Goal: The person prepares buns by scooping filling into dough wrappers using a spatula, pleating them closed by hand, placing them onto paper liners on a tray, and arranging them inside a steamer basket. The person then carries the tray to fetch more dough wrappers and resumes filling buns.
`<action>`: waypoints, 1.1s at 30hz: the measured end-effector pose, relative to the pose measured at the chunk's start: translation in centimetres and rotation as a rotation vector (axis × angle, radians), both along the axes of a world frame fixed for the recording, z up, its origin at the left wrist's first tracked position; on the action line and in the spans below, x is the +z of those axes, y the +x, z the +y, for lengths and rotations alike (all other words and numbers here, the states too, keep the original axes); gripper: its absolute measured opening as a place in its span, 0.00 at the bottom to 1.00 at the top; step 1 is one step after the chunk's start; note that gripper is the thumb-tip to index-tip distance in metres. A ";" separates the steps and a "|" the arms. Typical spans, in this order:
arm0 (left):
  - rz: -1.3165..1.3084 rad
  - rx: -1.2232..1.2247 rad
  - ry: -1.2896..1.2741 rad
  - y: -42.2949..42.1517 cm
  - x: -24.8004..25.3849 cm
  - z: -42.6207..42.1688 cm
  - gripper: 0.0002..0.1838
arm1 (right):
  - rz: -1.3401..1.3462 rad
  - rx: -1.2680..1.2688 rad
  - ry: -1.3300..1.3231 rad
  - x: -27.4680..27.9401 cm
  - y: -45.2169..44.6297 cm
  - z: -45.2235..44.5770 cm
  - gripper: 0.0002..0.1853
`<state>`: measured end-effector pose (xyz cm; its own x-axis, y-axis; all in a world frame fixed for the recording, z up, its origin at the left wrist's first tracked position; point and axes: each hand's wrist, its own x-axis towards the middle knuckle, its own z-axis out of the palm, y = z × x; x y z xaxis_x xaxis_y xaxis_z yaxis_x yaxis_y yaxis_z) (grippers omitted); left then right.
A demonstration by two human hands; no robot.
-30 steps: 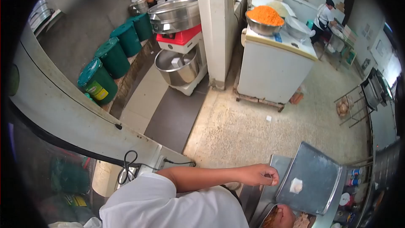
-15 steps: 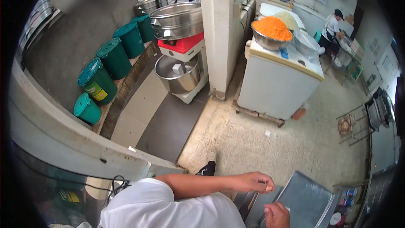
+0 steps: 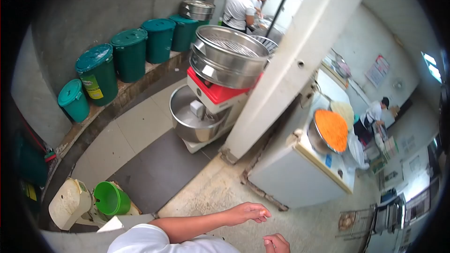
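My left hand [image 3: 247, 213] reaches across in front of me above the floor, its fingers bent together. Something orange shows at its fingertips; whether this is a small piece or a stain I cannot make out. At the bottom edge, my right hand [image 3: 276, 243] is partly cut off, its fingers curled in and their inner side hidden. Neither hand touches any furniture. Ahead is a white chest [image 3: 286, 178], and on it a metal bowl [image 3: 318, 141] heaped with orange shreds [image 3: 331, 130].
A mixer with a steel bowl [image 3: 194, 129] stands ahead, stacked steamer trays [image 3: 229, 61] above it. A pillar [image 3: 290, 65] divides the room. Green lidded bins [image 3: 129, 56] line the left wall. A green bucket [image 3: 112, 199] is lower left. Co-workers [image 3: 239, 9] stand behind; another person [image 3: 370, 117] works right.
My view has turned, and the chest now appears lower and farther right. The grey tray beside my hands has left view; a green bucket has appeared. Both hands stay close together.
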<state>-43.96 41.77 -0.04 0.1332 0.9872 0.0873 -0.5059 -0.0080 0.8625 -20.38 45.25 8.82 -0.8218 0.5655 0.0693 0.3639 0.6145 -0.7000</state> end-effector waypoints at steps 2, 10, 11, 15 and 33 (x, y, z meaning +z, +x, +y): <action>-0.017 0.098 -0.029 -4.7 -0.3 -0.9 0.25 | 0.066 0.050 0.007 -0.2 -5.7 2.2 0.10; -0.228 0.602 -0.133 -17.2 -3.7 -7.2 0.26 | 0.084 0.644 -0.112 -4.8 -27.6 7.3 0.13; -0.275 0.671 -0.132 -18.5 -3.9 -7.7 0.27 | 0.102 0.710 -0.129 -5.3 -30.1 7.3 0.14; -0.344 0.810 -0.101 -25.6 -5.0 -8.1 0.29 | 0.140 0.792 -0.133 -5.9 -40.8 7.9 0.10; -0.286 0.953 -0.093 -53.5 -0.4 -3.2 0.27 | 0.090 0.781 0.150 -0.7 -69.3 15.5 0.08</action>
<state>-97.50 38.60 -0.47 -0.7317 0.6755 -0.0907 -0.5120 -0.4569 0.7274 -89.67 60.76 8.09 -0.9640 -0.1922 0.1839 -0.2648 0.7584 -0.5956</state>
